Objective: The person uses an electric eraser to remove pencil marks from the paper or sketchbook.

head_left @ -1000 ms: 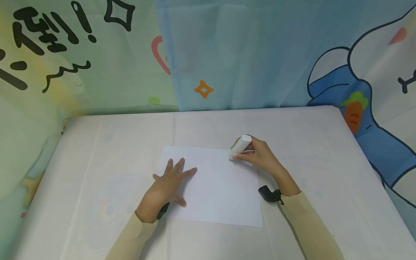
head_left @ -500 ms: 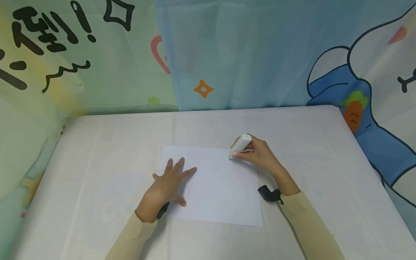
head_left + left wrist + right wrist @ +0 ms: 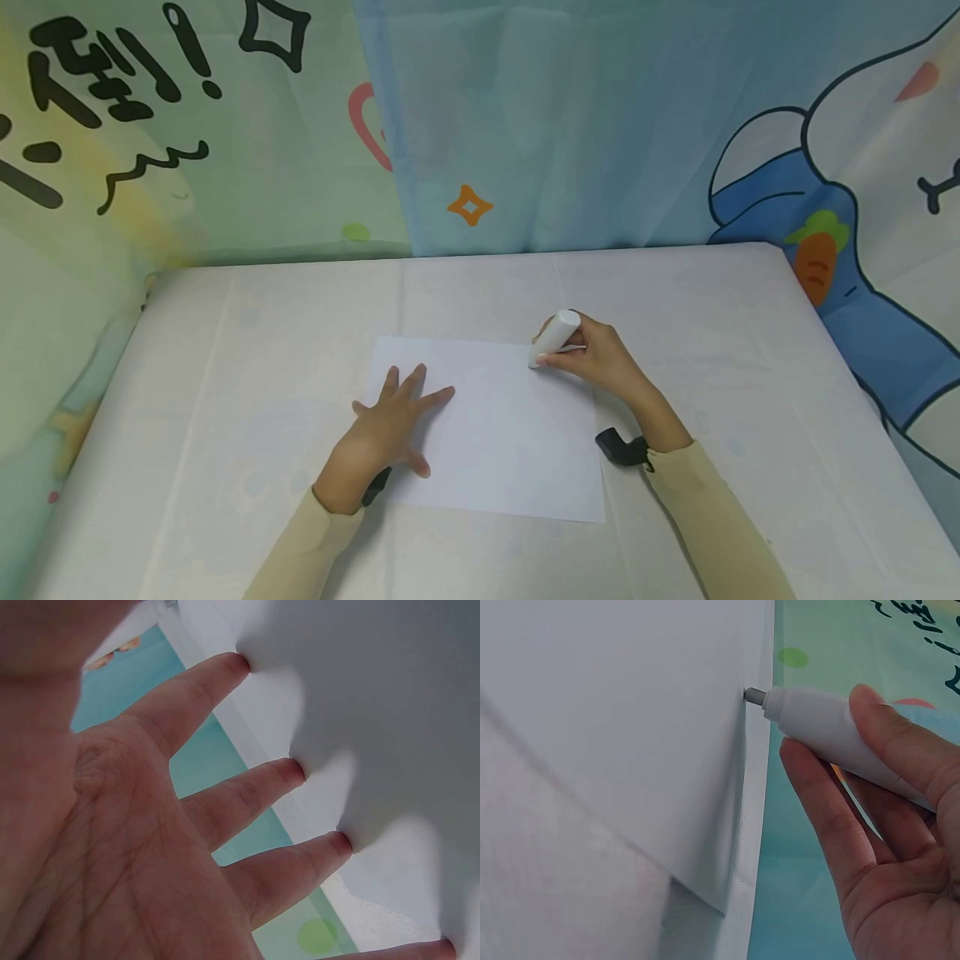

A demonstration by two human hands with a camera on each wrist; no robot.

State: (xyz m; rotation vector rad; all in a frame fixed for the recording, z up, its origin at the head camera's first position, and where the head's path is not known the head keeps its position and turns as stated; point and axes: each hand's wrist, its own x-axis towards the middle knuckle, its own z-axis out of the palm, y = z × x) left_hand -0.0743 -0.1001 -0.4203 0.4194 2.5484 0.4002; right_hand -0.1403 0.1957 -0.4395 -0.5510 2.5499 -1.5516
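Observation:
A white sheet of paper (image 3: 510, 442) lies on the table in the head view. My left hand (image 3: 382, 429) has its fingers spread over the sheet's left side; in the left wrist view, its fingertips (image 3: 292, 769) press on the white surface while the palm stays raised. At the sheet's far right part, my right hand (image 3: 600, 358) grips a thick white pen (image 3: 556, 335) between thumb and fingers, tilted. The right wrist view shows the pen's narrow grey tip (image 3: 754, 696) right at the paper. No mark shows on the sheet.
A white cloth covers the table (image 3: 247, 358). Printed fabric (image 3: 585, 125) hangs behind it and along the sides, with a carrot (image 3: 816, 267) and black lettering. A black wrist camera (image 3: 622, 447) sits beside my right wrist.

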